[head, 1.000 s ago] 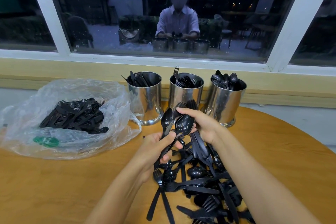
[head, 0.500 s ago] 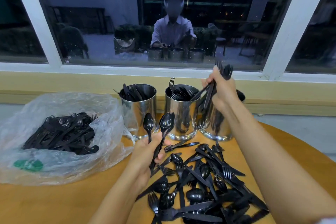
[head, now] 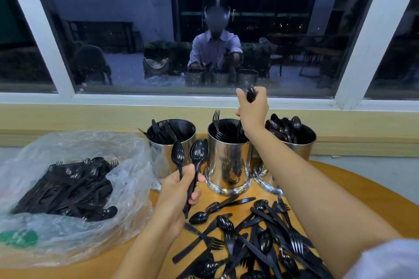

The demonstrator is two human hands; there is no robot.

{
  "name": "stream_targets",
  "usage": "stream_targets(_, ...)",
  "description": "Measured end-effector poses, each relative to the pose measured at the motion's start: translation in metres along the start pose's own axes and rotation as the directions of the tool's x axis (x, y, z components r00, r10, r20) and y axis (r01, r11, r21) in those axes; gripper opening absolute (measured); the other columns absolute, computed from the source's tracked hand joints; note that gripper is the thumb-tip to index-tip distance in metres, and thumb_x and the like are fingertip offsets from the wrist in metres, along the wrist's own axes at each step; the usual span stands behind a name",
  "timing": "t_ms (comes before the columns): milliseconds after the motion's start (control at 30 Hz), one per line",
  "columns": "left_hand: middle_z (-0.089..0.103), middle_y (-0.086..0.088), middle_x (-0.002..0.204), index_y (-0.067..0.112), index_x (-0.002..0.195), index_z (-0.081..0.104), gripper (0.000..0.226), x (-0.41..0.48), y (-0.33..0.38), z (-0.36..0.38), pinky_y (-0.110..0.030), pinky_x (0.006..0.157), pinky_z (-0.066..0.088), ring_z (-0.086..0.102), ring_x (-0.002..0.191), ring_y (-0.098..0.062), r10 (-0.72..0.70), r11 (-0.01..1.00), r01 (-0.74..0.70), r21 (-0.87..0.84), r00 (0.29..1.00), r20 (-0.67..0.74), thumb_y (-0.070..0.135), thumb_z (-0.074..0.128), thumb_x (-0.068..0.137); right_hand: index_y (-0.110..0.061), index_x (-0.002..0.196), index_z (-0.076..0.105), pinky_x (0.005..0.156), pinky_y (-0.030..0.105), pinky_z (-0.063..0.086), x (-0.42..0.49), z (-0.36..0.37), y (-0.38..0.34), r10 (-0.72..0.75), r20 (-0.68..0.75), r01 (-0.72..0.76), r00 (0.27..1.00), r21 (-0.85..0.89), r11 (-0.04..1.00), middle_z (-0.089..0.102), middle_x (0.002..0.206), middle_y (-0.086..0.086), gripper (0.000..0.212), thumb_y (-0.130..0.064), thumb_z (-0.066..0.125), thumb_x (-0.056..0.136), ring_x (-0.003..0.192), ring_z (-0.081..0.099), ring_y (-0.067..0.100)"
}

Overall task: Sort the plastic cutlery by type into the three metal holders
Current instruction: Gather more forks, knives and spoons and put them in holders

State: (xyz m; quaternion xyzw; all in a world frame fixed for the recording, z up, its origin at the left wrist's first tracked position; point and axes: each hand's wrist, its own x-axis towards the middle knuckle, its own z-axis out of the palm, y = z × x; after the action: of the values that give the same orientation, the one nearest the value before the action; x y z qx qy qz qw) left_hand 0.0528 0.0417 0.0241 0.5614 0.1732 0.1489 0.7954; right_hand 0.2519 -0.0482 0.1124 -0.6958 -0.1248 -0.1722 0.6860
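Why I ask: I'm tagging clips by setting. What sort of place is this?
Probably a cafe or canteen, at night: a round wooden table, three shiny metal holders of black plastic cutlery, a clear plastic bag of more, and a dark white-framed window showing chairs.

Right grip (head: 251, 108) raised with arm outstretched, left grip (head: 179, 190) lower, both clenched.

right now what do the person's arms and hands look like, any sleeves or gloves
Left grip and right grip are bare hands, no gloves. Both forearms are bare, with no watch or bracelet at the wrists. A pale lilac-grey sleeve shows only on the right upper arm, at the frame's bottom corner.
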Motion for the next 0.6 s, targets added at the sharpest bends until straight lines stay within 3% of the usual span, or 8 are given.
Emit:
stream_targets(133,0.049,-0.014,0.084,0.004,0.09,0.061,0.031,0.001,-0.004,0.001,-0.017,0.043,0.03,0.037,0.046,-0.009,-0.006,1.0,0.006,0.001,1.0,-0.015,0.029,0.048,0.102,-0.013,0.093,0.048,0.05,0.015,0.044,0.0,0.007,0.012,0.075,0.057,-0.076,0.996,0.028,0.997,0.053,0.08,0.004,0.016,-0.025,0.058,0.097,0.064,0.053,0.018)
stream_targets(233,0.048,-0.013,0.084,0.007,0.085,0.062,0.032,0.001,-0.005,0.002,-0.018,0.044,0.029,0.036,0.047,-0.01,-0.009,1.0,0.009,0.02,1.0,-0.015,0.03,0.048,0.102,-0.012,0.087,0.046,0.058,0.018,0.051,0.002,0.006,-0.002,-0.014,0.036,0.009,0.999,0.122,0.992,0.054,0.067,0.003,0.017,-0.021,0.055,0.099,0.056,0.055,0.014)
stream_targets(333,0.05,-0.014,0.081,0.007,0.083,0.061,0.032,0.001,-0.007,0.002,-0.017,0.043,0.029,0.036,0.047,-0.01,-0.022,1.0,0.022,0.02,0.999,-0.027,0.03,0.048,0.102,-0.008,0.092,0.046,0.069,0.031,0.06,0.008,0.006,-0.015,-0.024,0.057,0.006,0.998,0.292,0.957,0.054,0.06,-0.003,0.012,-0.015,0.053,0.099,0.052,0.061,0.012)
stream_targets(500,0.06,0.0,0.068,0.004,0.09,0.059,0.028,-0.003,-0.008,0.01,-0.015,0.04,0.029,0.037,0.043,-0.008,-0.036,0.999,0.035,-0.008,0.999,-0.031,0.026,0.047,0.102,-0.014,0.08,0.042,0.059,0.031,0.051,0.01,0.003,-0.004,0.096,0.038,-0.102,0.995,0.231,0.968,0.042,0.062,-0.001,0.023,-0.019,0.056,0.098,0.042,0.044,0.007)
stream_targets(600,0.053,0.007,0.053,0.003,0.086,0.057,0.032,-0.005,-0.008,0.012,-0.015,0.04,0.029,0.037,0.042,-0.006,-0.035,0.999,0.036,0.034,0.999,-0.024,0.027,0.046,0.102,-0.016,0.084,0.048,0.067,0.034,0.052,0.011,-0.002,0.012,0.178,0.24,-0.22,0.954,0.161,0.962,0.048,0.063,0.001,0.016,-0.018,0.059,0.096,0.052,0.05,0.012)
